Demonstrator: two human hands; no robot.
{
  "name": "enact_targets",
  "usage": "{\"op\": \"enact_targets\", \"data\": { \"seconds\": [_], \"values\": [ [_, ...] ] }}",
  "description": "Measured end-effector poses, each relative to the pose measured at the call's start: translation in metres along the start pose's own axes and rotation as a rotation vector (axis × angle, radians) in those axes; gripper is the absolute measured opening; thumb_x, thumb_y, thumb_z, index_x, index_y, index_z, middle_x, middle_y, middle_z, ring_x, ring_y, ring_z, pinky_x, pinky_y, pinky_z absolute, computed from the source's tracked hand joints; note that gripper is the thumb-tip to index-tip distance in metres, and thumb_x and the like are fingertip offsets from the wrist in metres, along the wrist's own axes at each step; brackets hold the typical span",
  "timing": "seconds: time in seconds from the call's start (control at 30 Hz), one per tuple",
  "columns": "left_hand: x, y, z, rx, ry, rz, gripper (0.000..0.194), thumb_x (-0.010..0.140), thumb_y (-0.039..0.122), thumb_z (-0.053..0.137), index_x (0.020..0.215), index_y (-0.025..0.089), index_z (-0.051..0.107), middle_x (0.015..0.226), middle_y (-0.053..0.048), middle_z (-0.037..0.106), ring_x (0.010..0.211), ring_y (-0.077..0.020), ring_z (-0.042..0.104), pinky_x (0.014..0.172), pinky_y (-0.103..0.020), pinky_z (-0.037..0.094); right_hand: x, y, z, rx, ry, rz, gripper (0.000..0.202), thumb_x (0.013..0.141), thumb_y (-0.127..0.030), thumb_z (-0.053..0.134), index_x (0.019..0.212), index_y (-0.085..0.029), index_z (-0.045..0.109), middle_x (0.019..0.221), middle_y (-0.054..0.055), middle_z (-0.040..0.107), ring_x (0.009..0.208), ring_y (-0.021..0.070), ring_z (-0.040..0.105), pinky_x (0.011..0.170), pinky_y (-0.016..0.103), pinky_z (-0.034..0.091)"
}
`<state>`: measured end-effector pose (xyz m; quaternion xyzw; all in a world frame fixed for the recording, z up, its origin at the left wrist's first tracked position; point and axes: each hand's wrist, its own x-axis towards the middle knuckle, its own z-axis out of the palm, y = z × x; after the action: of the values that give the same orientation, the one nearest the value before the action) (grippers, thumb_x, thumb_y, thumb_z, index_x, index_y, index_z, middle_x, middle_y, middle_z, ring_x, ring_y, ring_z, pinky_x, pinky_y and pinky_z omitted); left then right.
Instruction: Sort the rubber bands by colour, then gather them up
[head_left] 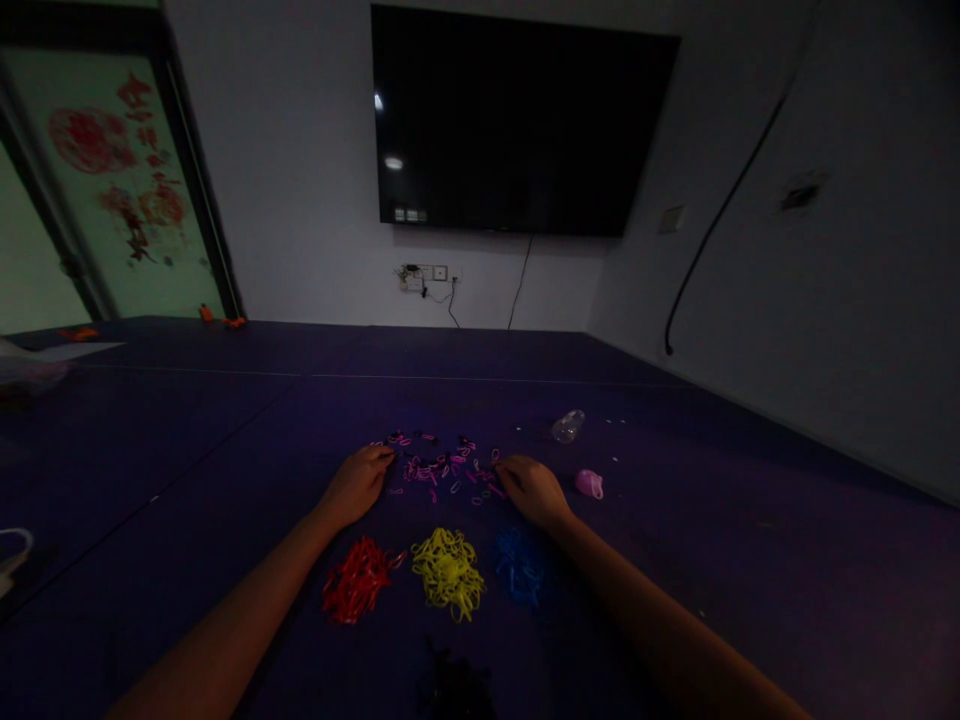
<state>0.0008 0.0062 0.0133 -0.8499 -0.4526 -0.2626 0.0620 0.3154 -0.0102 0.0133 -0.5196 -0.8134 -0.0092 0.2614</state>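
Small pink, black and white rubber bands [439,465] lie scattered on the dark purple surface. At their left edge is my left hand [361,484], its fingers closed together at a dark band; what they hold, if anything, is too small to make out. My right hand [534,490] reaches the right edge of the same bands, fingertips drawn together among them, their contents hidden. Nearer to me sit a heap of red rubber bands [360,580], a yellow heap [448,572] and a blue heap [519,566]. A black pile [457,685] lies at the bottom edge.
Right of my right hand are a small pink object [589,484] and a clear plastic piece [568,426]. A white curved item [13,560] shows at the far left. Beyond the purple surface [360,350] stands a wall with a large screen [525,120].
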Motion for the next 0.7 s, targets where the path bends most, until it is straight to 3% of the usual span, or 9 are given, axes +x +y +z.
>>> {"op": "enact_targets", "data": {
  "seconds": [0.33, 0.7],
  "values": [
    [-0.0005, -0.0003, -0.0009, -0.025, 0.005, 0.046, 0.039, 0.082, 0.005, 0.04, 0.11, 0.018, 0.064, 0.114, -0.008, 0.063, 0.108, -0.0209, 0.055, 0.094, -0.04, 0.045, 0.0, -0.002, -0.0014, -0.001, -0.017, 0.021, 0.025, 0.089, -0.027, 0.04, 0.09, -0.02, 0.065, 0.093, 0.006, 0.067, 0.087, 0.0167, 0.06, 0.073, 0.024, 0.04],
    [-0.001, -0.0027, 0.0019, 0.11, -0.026, -0.164, 0.035, 0.084, 0.014, 0.042, 0.115, 0.015, 0.06, 0.117, -0.012, 0.06, 0.108, -0.0244, 0.054, 0.093, -0.04, 0.044, 0.0, -0.0041, -0.0033, 0.003, -0.024, 0.02, 0.027, 0.09, -0.027, 0.039, 0.087, -0.019, 0.065, 0.089, 0.006, 0.066, 0.083, 0.0161, 0.06, 0.072, 0.024, 0.04]
  ]
}}
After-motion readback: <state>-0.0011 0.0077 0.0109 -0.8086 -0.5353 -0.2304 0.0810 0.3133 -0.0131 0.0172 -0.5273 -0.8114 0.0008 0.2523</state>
